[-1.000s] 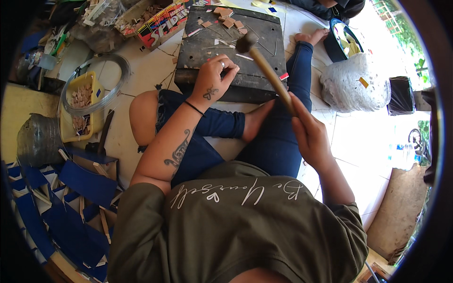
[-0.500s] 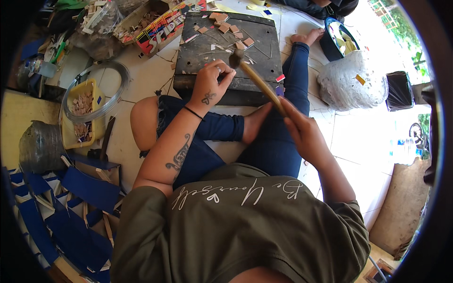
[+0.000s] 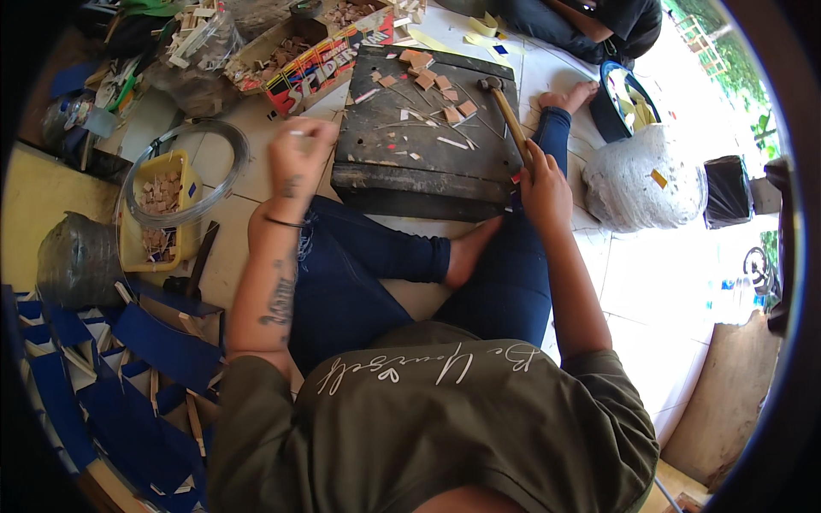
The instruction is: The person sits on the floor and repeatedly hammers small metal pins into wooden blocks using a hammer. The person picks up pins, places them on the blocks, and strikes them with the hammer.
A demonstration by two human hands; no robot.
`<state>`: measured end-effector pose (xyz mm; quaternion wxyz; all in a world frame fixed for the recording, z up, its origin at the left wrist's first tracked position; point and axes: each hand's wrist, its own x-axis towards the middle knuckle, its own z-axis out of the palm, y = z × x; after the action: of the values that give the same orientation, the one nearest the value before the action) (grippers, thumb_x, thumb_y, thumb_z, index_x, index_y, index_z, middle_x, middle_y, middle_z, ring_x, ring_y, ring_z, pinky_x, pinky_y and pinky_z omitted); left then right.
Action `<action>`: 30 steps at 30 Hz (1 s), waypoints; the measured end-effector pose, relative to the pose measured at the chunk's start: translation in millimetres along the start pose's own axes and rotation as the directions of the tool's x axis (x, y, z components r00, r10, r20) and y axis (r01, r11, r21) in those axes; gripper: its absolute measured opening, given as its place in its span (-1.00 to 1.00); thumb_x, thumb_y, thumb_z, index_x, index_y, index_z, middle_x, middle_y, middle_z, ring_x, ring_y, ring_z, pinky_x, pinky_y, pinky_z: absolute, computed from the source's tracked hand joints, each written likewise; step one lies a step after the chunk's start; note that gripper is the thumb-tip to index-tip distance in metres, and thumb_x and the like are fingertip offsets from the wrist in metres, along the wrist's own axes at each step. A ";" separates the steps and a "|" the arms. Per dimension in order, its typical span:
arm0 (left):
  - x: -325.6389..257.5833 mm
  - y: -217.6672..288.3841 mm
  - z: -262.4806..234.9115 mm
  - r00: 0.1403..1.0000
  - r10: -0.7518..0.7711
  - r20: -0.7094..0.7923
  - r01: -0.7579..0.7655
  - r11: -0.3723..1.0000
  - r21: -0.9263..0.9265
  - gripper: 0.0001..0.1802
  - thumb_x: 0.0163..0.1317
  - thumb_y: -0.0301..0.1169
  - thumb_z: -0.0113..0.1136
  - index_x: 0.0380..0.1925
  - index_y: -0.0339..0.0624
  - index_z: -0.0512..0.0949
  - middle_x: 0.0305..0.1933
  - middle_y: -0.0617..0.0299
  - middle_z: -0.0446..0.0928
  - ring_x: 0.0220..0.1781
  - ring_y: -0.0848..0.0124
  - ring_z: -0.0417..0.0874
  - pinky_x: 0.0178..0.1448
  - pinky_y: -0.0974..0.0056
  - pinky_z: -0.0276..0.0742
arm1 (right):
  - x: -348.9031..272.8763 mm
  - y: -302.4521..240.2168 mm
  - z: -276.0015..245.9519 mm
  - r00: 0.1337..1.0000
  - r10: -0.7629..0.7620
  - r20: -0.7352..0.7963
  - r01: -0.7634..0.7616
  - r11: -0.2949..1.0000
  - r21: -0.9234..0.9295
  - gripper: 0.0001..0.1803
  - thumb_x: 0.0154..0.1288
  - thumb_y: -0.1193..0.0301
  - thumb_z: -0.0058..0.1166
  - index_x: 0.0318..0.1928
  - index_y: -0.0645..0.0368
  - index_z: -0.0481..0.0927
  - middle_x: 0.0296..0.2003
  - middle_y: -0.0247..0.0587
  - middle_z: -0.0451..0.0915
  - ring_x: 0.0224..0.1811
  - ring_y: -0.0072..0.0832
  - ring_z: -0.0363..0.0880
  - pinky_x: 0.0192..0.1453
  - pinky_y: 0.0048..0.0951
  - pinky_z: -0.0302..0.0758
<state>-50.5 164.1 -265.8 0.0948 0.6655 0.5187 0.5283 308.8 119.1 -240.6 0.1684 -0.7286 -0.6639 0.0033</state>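
Observation:
My right hand [image 3: 547, 190] is wrapped round the wooden handle of a hammer [image 3: 511, 120] at the right side of a dark, worn block [image 3: 376, 162]. The hammer's metal head is over the block's far right part. Off the block's left edge, my left hand [image 3: 299, 152] is raised with its fingers curled in; it is slightly blurred, and anything inside it is hidden. Several small tan wooden pieces [image 3: 426, 79] lie scattered across the block top, with thin sticks or wires [image 3: 469, 94] and a pale strip [image 3: 452, 143] among them.
At left stand a yellow basket [image 3: 190, 209] of small wooden pieces, a wire coil [image 3: 238, 167] and stacked blue pieces [image 3: 128, 410]. A printed box [image 3: 329, 68] lies beyond. Right are a dark tub [image 3: 609, 111] and a wrapped bundle [image 3: 641, 184]. Another person's leg [image 3: 547, 26] shows far off.
My left hand has moved left, away from the block. My right hand has shifted the hammer rightward and away from me, its head now by the block's far right. The view has shifted slightly.

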 end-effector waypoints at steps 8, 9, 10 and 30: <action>29.1 -176.4 -228.3 0.940 -0.332 -0.073 0.181 0.309 0.934 -0.79 0.20 -0.24 0.25 -0.35 -0.15 0.69 -0.19 0.06 0.64 -0.03 0.10 0.61 0.04 0.05 0.50 | 37.1 -45.3 -1.6 0.923 -0.384 0.026 0.385 0.922 -0.052 -0.75 0.12 0.27 0.26 -0.19 0.07 0.67 -0.17 -0.28 0.57 0.04 -0.30 0.47 0.13 -0.23 0.33; 23.1 -184.9 -245.8 0.894 -0.442 -0.080 0.189 0.207 0.960 -0.78 0.19 -0.22 0.26 -0.31 -0.12 0.69 -0.14 0.07 0.64 0.02 0.09 0.59 0.08 0.00 0.48 | 43.0 -52.3 -1.5 0.922 -0.378 0.089 0.385 0.918 -0.094 -0.76 0.12 0.26 0.26 -0.21 0.07 0.68 -0.18 -0.29 0.59 0.04 -0.31 0.49 0.14 -0.23 0.33; 17.2 -190.6 -255.6 0.818 -0.567 -0.099 0.181 0.089 0.980 -0.76 0.17 -0.20 0.27 -0.28 -0.09 0.69 -0.10 0.07 0.63 0.08 0.09 0.56 0.12 -0.05 0.46 | 49.0 -59.0 -1.0 0.918 -0.368 0.151 0.388 0.912 -0.137 -0.77 0.11 0.26 0.26 -0.23 0.07 0.69 -0.19 -0.29 0.60 0.04 -0.31 0.50 0.14 -0.23 0.34; 125.5 -4.2 133.1 0.859 0.146 0.491 -0.342 0.877 0.337 -0.59 0.11 -0.16 0.33 -0.08 -0.12 0.66 -0.04 0.09 0.60 0.02 0.14 0.59 0.14 0.07 0.48 | 87.0 -46.6 4.4 0.909 -0.240 0.342 -0.007 0.811 0.585 -0.83 0.03 0.44 0.22 -0.42 0.33 0.66 -0.46 -0.18 0.69 -0.41 -0.43 0.67 -0.24 -0.42 0.61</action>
<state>41.7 321.3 -249.1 0.0007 0.8358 0.4911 0.2454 273.1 207.2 -214.1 0.2402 -0.5841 -0.6962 0.3413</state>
